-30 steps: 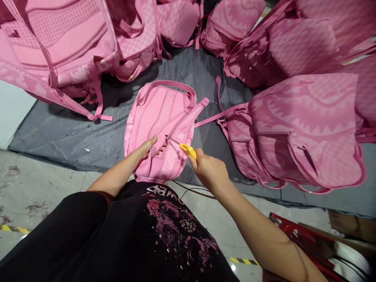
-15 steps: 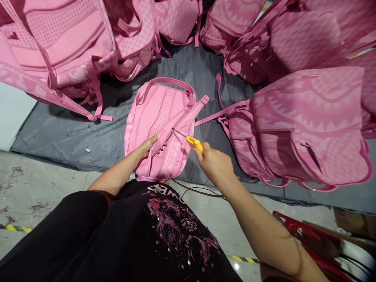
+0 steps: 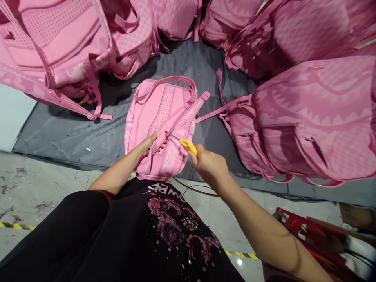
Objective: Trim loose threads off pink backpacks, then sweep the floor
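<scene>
A small pink backpack (image 3: pixel 142 129) lies back side up on the dark sheet, close to my body. My left hand (image 3: pixel 149 145) is closed on one of its shoulder straps (image 3: pixel 173 124), thumb on top and fingertips showing below the edge. In my right hand (image 3: pixel 209 161) is a yellow-handled tool (image 3: pixel 188 146) with a thin, dark metal shaft. Its tip is over the strap, just right of my left fingers; whether it touches the fabric I cannot tell. The backpack's top handle (image 3: pixel 176 79) loops at the far end.
Larger pink backpacks stand at the left (image 3: pixel 67 47), along the back (image 3: pixel 176 21) and at the right (image 3: pixel 282 117). A dark sheet (image 3: pixel 67 137) covers the work surface. A thin cable (image 3: pixel 202 192) hangs by the near edge. A red frame (image 3: pixel 311 239) is at lower right.
My right hand has moved a little left, bringing the tool's tip along the strap toward my left fingers. My left hand keeps its hold. The view has shifted slightly.
</scene>
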A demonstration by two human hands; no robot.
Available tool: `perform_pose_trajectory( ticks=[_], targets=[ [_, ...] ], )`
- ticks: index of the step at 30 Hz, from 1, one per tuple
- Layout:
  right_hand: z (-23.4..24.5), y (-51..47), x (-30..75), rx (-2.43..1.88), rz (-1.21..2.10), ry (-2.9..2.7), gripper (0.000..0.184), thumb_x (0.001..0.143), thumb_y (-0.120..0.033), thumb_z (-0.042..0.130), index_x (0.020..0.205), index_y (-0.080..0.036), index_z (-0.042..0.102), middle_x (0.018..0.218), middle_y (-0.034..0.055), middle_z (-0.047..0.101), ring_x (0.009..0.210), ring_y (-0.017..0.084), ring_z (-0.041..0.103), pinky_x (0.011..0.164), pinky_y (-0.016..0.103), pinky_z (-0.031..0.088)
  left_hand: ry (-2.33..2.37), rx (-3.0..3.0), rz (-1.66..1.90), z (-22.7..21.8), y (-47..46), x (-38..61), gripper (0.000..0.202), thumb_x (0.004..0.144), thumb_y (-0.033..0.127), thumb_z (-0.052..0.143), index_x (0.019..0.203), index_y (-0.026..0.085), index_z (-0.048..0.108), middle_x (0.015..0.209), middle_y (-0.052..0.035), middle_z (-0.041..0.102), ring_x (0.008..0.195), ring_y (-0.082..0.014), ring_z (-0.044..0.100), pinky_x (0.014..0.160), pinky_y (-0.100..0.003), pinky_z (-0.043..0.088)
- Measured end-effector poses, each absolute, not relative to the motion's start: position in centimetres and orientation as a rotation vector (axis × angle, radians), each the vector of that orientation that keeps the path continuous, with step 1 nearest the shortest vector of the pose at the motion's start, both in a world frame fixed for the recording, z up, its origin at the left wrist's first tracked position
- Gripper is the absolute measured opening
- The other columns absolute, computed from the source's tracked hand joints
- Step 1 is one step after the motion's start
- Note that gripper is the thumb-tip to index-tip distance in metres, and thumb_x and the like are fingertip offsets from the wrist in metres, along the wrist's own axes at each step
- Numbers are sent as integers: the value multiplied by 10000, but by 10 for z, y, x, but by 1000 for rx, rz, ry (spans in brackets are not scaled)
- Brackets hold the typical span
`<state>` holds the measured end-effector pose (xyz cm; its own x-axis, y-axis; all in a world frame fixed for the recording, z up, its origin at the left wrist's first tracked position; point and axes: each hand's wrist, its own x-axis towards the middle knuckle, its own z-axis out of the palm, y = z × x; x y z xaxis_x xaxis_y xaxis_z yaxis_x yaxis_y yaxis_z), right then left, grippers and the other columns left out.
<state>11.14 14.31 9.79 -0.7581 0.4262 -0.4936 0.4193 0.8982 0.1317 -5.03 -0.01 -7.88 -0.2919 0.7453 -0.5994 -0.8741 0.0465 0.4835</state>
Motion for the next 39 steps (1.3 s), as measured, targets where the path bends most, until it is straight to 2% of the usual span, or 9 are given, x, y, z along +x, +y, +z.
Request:
perform_pose_trajectory(
  ticks=[10,15,19,23,31,39],
  targets=[
    [89,139,119,612,18,2571,482,1041,-550,248,1121,-168,530,860,113,731,731,262,692,528,288,205,979,-167,1593,-75,0,-50,491,1030,480,344,1141,103,637,929,-126,703,612,-141,627,470,-219,469],
    [91,142,113,642,-33,2549,492,1036,-561,240,1133,-175,528,887,112,734,760,270,697,536,292,269,1007,-172,1580,-72,0,-50,536,1036,475,298,1092,83,660,934,-129,704,619,-142,631,463,-215,470],
    [93,152,105,701,0,2517,507,1034,-552,229,1165,-157,519,932,149,729,811,274,698,598,295,357,967,-174,1564,-70,-1,-51,582,1034,492,288,1100,56,668,970,-158,701,629,-136,626,477,-219,479],
    [94,157,102,726,41,2542,502,1036,-530,233,1195,-143,509,953,169,722,833,278,695,636,301,392,999,-176,1567,-69,-1,-51,571,1036,475,297,1050,41,667,958,-158,693,617,-134,617,453,-213,459],
    [91,146,111,654,-48,2549,537,1029,-574,205,1150,-166,533,878,127,728,729,260,677,586,288,359,981,-183,1576,-69,-1,-51,576,1039,470,275,1080,60,677,937,-150,708,618,-144,628,468,-224,481],
    [86,149,114,667,20,2588,536,1040,-540,220,1152,-134,551,869,145,718,689,227,655,561,277,325,979,-182,1554,-68,-1,-50,581,1035,485,286,1063,50,670,962,-166,709,639,-142,629,486,-214,488]
  ],
)
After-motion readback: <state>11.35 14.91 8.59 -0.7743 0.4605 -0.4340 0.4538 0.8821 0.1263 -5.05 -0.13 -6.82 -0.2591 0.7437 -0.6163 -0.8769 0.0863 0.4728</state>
